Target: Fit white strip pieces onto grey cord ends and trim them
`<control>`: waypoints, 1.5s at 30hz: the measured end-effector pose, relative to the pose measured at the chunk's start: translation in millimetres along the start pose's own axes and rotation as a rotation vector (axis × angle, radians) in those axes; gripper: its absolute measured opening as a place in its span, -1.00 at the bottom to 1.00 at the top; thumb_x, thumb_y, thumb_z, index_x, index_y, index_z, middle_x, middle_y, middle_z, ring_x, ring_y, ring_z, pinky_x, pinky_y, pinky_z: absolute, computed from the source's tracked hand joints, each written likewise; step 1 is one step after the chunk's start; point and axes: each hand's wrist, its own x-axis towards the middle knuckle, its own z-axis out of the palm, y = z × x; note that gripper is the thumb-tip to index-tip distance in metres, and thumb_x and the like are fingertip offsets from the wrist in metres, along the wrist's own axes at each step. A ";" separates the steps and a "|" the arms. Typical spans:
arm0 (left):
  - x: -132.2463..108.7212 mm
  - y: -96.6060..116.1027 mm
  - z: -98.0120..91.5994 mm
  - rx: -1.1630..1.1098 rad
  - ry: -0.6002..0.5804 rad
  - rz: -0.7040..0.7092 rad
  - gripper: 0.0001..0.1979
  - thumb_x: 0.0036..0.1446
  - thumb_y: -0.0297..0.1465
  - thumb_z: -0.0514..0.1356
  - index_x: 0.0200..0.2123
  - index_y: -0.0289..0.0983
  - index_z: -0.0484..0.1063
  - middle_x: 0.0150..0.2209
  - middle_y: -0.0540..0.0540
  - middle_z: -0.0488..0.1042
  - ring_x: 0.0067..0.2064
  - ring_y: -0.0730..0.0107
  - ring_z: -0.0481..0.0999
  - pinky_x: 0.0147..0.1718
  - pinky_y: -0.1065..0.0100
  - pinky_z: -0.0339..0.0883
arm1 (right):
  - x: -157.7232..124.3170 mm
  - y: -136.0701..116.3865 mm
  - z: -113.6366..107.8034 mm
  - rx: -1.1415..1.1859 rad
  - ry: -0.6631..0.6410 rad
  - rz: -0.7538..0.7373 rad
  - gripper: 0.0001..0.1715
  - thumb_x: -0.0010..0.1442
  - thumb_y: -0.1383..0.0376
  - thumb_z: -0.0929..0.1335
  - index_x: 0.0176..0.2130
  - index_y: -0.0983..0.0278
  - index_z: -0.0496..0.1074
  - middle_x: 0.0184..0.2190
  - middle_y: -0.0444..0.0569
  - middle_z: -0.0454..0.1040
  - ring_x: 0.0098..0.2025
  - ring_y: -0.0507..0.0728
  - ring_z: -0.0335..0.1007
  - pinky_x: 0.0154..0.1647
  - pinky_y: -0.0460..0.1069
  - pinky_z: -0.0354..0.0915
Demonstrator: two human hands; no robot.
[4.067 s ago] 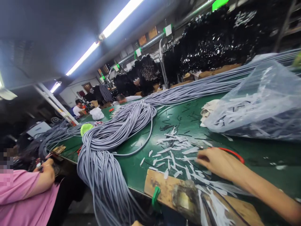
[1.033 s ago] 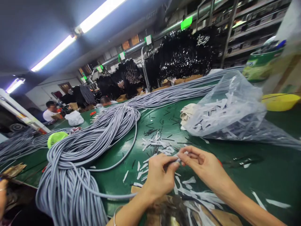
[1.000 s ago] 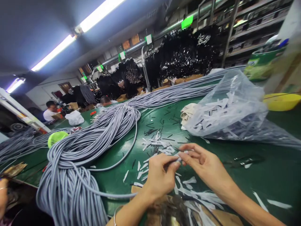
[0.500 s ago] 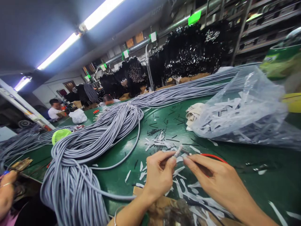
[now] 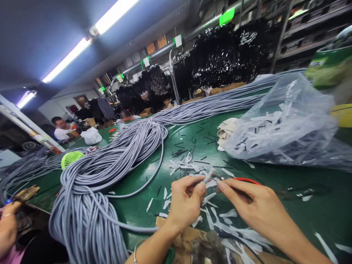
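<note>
My left hand [image 5: 186, 203] is closed, pinching the stripped end [image 5: 208, 176] of a grey cable [image 5: 129, 227] that runs back to the big grey bundle [image 5: 110, 161]. My right hand [image 5: 251, 203] sits just right of it, fingers curled and fingertips close to the cable tip; something thin may be pinched there, but I cannot make it out. A red-handled tool [image 5: 247, 180] lies on the green table [image 5: 316, 205] just behind my right hand. White strips of cut sheath [image 5: 189, 167] litter the table under and beyond both hands.
A clear plastic bag [image 5: 286, 128] of scraps sits at right, a yellow bowl [image 5: 343, 113] beyond it. A wooden block [image 5: 192, 238] lies at the near edge. Another person's hand [image 5: 8, 223] works at lower left; other people sit far left. Black cable bundles [image 5: 220, 58] hang behind.
One second ago my hands met low over the strips. They have since risen slightly and parted a little, with the cable tip now sticking up from my left fingers.
</note>
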 end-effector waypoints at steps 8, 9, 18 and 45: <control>-0.2 2.0 -0.6 0.102 0.005 0.083 -0.51 0.02 -0.04 0.26 -0.31 -0.41 0.62 -0.56 -0.03 0.34 -0.60 0.57 0.18 -0.64 0.49 0.09 | -0.2 -3.7 -0.1 0.012 0.014 -0.023 -0.42 0.25 -0.04 0.22 -0.55 0.22 0.55 -0.66 -0.08 0.48 -0.70 0.03 0.24 -0.67 -0.10 0.21; -0.5 2.2 -1.3 0.147 0.016 0.119 -0.56 0.04 -0.09 0.26 -0.31 -0.40 0.62 -0.56 -0.05 0.37 -0.59 0.55 0.21 -0.63 0.48 0.11 | 0.8 -5.2 -0.6 0.021 0.023 -0.023 -0.42 0.25 -0.03 0.22 -0.55 0.22 0.55 -0.67 -0.08 0.48 -0.71 0.03 0.24 -0.68 -0.10 0.21; -1.1 1.2 -2.1 0.258 -0.027 0.139 -0.73 0.03 -0.31 0.23 -0.32 -0.38 0.65 -0.49 -0.17 0.54 -0.54 0.43 0.36 -0.57 0.45 0.22 | 3.1 -9.7 0.8 0.117 -0.064 -0.074 -0.41 0.29 0.04 0.20 -0.60 0.24 0.48 -0.71 -0.12 0.46 -0.72 0.04 0.31 -0.74 -0.11 0.21; -3.1 -2.7 4.2 0.454 0.031 0.209 -0.65 0.19 -0.34 0.03 -0.55 -0.32 0.47 -0.61 -0.03 0.31 -0.56 0.46 0.14 -0.58 0.41 0.03 | -0.7 -20.1 20.3 -0.229 0.337 -0.358 -0.49 0.36 0.20 0.19 -0.53 0.22 0.47 -0.62 -0.10 0.54 -0.65 0.03 0.44 -0.57 -0.13 0.32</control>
